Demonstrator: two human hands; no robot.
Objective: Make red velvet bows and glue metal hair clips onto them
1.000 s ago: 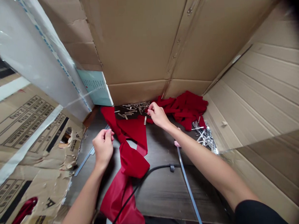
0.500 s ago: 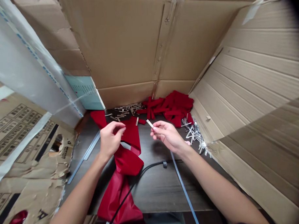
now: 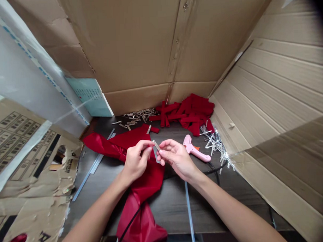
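Nearest, a wide red ribbon (image 3: 148,185), glossy on one side and velvety on the other, twists across the dark table (image 3: 178,214). Above it, the right hand (image 3: 178,159) pinches a narrow metal clip (image 3: 157,146) between thumb and fingertips; its long axis slants away and leftward to the left hand (image 3: 136,159), nearly closed at the clip's far end — whether gripping, I cannot tell. Beyond lie a smooth pink glue gun (image 3: 199,154), loose clips (image 3: 144,115), soft red strips (image 3: 196,109) and a creased cardboard wall (image 3: 129,48).

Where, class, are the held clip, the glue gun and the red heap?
Clip (image 3: 156,146): head view, middle of its metal body.
Glue gun (image 3: 196,153): head view, pink handle.
Red heap (image 3: 186,113): head view, its central strips.
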